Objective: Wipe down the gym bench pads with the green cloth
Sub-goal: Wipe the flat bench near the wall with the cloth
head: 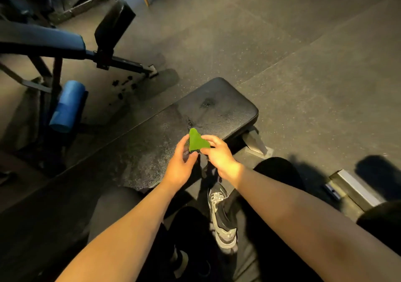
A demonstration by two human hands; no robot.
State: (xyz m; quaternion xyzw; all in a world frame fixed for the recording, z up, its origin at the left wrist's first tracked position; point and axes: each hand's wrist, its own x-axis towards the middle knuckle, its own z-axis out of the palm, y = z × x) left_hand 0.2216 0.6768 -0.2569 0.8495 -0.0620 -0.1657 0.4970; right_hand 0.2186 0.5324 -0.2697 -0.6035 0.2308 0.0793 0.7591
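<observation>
I see both hands meeting just below the centre of the frame, over the near edge of the black bench pad point(208, 112); between them sits the green cloth point(197, 141), bunched into a small upright peak and held clear above the pad. My right hand point(219, 155) has its thumb and fingers curled round the cloth's right side, pinching it; my left hand point(180, 164) is half closed with the thumb and fingers against the cloth's left and lower edge, though I cannot tell how firmly it grips. The pad runs from the lower left up to the centre, its far end rounded, with a dull sheen and a small dark mark near that end; a metal foot point(257, 144) shows under its right edge. At the upper left of the frame stands another bench with a dark blue pad point(43, 40) and a blue roller point(68, 106) below it; a grey sneaker point(221, 214) rests on the speckled rubber floor point(303, 53) at lower centre, between my forearms.
</observation>
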